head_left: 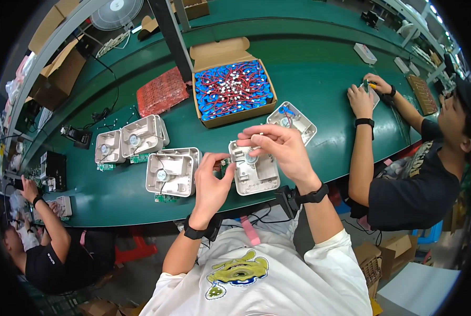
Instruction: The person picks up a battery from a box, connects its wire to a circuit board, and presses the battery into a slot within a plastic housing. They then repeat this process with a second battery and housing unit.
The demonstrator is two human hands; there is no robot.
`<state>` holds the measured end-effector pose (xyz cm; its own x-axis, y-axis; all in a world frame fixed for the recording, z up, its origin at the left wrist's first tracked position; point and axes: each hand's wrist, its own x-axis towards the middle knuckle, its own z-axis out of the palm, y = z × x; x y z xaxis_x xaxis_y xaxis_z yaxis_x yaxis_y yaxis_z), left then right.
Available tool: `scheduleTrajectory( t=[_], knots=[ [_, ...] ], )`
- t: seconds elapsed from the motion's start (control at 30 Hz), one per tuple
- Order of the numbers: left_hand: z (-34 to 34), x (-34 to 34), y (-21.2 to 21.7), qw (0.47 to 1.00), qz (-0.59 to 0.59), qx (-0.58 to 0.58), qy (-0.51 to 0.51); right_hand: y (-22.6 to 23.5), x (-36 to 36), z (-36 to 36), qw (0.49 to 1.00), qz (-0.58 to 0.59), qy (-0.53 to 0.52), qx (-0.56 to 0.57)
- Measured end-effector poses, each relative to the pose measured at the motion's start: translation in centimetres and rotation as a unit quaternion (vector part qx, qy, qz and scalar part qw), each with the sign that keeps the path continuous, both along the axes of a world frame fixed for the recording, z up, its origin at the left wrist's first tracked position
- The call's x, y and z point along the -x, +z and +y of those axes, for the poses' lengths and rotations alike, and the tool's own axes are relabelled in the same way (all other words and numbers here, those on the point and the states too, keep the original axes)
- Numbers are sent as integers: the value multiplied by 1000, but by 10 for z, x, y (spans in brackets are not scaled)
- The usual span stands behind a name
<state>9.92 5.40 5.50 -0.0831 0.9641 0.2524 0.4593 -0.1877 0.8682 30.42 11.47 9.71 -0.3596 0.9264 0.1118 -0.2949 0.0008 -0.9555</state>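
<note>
In front of me on the green bench lies a light-grey plastic housing [257, 180], its inside facing up, with a round speaker-like part in it. My left hand [213, 183] is at its left edge, thumb and fingers closed around a small green circuit board [225, 165]. Above the housing's far side, my right hand [284, 151] has thumb and fingers drawn together; whatever sits between them is too small or hidden to make out. Just behind, to the right, another housing [304, 129] holds a blue battery pack [285, 111] with red wires.
An open cardboard box [237, 122] of blue battery packs stands behind. Beside it lies a red bubble-wrap package [163, 90]. More housings [173, 174] with boards sit to the left. Co-workers sit on both sides; the right one's hands [363, 100] work on a pale part. A metal post [171, 39] rises behind.
</note>
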Motion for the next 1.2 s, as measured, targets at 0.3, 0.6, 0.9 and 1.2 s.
scheduleTrajectory(
  t=[0.3, 0.6, 0.9, 1.2],
  knots=[
    [7, 3, -5, 1000, -28, 12, -8, 10, -10, -19, 996, 63, 8, 56],
    [6, 1, -17, 979, -189, 78, -23, 6, -16, -22, 997, 30, -48, 57],
    [0, 3, -16, 968, -234, 82, -30, 12, -14, -25, 990, -113, -74, 34],
    [-13, -1, -15, 958, -270, 95, 1, 5, 26, -29, 935, -342, -72, -52]
  ],
)
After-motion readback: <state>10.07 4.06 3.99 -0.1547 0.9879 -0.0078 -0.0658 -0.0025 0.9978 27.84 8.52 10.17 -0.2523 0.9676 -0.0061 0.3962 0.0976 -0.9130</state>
